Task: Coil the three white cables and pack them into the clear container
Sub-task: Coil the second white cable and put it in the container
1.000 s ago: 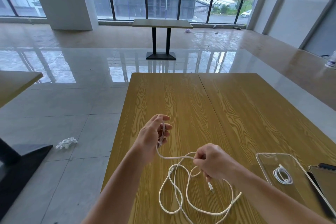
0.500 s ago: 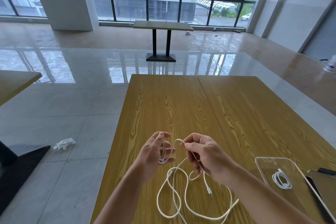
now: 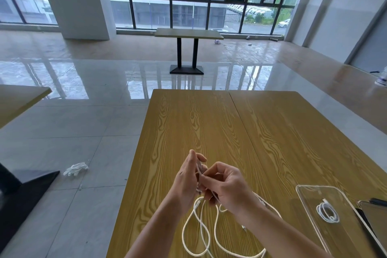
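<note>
Two white cables show: one loose white cable [image 3: 201, 234] trailing in loops over the yellow wood-grain worktop [image 3: 209, 132], and one coiled white cable [image 3: 327, 212] lying inside the single clear plastic container [image 3: 310, 192]. Two bare hands, left [image 3: 187, 182] and right [image 3: 228, 188], meet above the loops. One crumpled white glove [image 3: 75, 168] lies on the floor.

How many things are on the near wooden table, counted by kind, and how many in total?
White cables: 2, one coiled cable in the container, one loose cable held by the left hand and right hand
Clear container: 1
Dark flat items at the right edge, kind unclear: at least 1
Total: at least 4
</note>
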A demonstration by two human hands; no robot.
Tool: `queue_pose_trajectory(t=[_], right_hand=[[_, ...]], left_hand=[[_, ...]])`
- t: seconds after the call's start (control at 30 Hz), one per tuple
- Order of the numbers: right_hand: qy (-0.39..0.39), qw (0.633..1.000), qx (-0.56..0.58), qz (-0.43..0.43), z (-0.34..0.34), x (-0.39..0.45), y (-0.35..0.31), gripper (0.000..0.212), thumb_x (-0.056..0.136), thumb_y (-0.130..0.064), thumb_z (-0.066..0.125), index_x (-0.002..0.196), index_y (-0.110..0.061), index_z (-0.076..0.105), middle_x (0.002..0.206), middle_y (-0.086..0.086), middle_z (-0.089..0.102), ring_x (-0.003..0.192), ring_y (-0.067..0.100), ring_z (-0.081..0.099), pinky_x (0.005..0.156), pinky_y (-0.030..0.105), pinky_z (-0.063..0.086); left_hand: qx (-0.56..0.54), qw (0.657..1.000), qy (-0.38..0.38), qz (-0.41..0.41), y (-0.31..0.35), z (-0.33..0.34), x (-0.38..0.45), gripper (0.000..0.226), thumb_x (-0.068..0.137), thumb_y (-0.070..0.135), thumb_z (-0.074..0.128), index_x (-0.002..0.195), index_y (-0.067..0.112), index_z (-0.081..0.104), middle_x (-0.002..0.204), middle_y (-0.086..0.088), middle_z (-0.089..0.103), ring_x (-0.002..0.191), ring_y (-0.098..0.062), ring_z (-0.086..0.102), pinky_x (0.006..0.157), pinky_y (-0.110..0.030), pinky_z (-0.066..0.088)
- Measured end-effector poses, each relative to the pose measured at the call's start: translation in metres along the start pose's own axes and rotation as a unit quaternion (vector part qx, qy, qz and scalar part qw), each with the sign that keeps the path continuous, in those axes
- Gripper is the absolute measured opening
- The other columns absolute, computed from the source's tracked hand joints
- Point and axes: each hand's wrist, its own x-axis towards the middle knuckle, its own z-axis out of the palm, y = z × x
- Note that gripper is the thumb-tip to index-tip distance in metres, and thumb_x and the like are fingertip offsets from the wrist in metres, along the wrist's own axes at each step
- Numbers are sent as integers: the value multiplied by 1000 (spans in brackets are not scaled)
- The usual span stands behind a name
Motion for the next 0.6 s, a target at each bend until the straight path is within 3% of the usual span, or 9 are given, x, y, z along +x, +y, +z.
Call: queue_pose_trajectory(t=[0.17, 0.33, 0.47, 0.6], right_hand=[[0, 999, -52, -14, 5, -3, -1, 11, 89, -9, 71, 79, -9, 68, 65, 7, 66, 51, 17, 58, 44, 27, 47], [-53, 993, -101, 2, -1, -7, 1, 11, 94, -12, 66, 86, -5, 69, 68, 3, 69, 47, 13, 53, 42, 25, 42], [-146, 959, -235, 56, -10, -12, 11, 18, 96, -24, 64, 81, -19, 72, 73, -1, 73, 49, 7, 54, 45, 21, 43], [-193, 918, -330, 108, -19, -12, 18, 22, 97, -26, 61, 91, -8, 74, 82, 2, 76, 53, 4, 58, 50, 19, 49]], left_hand=[[29, 999, -7, 22, -2, 3, -1, 30, 104, 36, 38, 96, 9, 50, 75, -8, 48, 60, -18, 49, 49, -29, 43], [10, 998, 50, 25, 4, -2, 5, 37, 106, 34, 31, 90, 12, 55, 76, -6, 57, 61, -18, 51, 53, -31, 42], [-60, 994, 92, 14, 22, -15, 14, 35, 107, 34, 31, 93, 11, 53, 73, -8, 57, 59, -18, 51, 51, -29, 39], [-70, 992, 106, 22, 38, -29, 20, 33, 106, 36, 34, 95, 13, 55, 74, -7, 58, 61, -17, 51, 51, -30, 39]])
